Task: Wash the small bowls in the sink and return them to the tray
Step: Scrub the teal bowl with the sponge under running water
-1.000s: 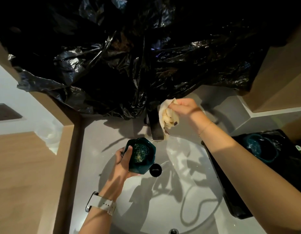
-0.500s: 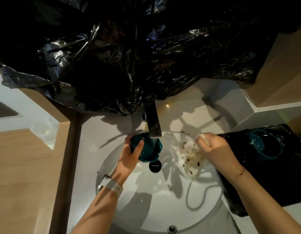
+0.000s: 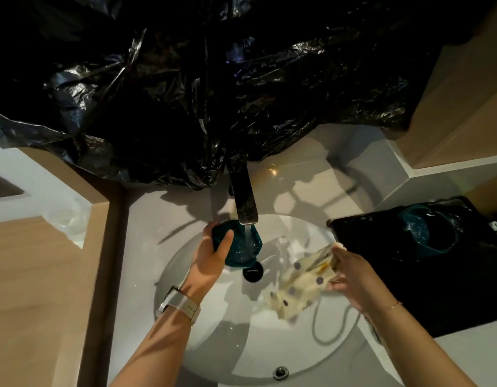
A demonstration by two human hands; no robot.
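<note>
So this is the rinse step: the left hand [image 3: 213, 255] grips a small dark-teal bowl [image 3: 241, 247] by its rim, thumb hooked over the edge, and holds it right under the faucet [image 3: 245, 201] with water running into it, above the white sink [image 3: 213, 339] and just over the black drain plug [image 3: 252, 271]. The right hand [image 3: 353, 277] clutches a floppy, soaked cream cloth [image 3: 300, 286] with purple dots, hanging over the basin near the tray's edge.

My guess for the next move is bringing cloth and bowl together to scrub the inside, and a wet glazed bowl will be slippery, so that grip has to hold.

A second teal bowl [image 3: 428, 236] sits on the black tray [image 3: 381, 275] on the tabletop to the right, glossy and beaded with water. The bowl in hand looks slightly faceted, not perfectly round. Crinkly black plastic sheeting [image 3: 213, 93] hangs behind the faucet, which is flat, metal and rectangular.
</note>
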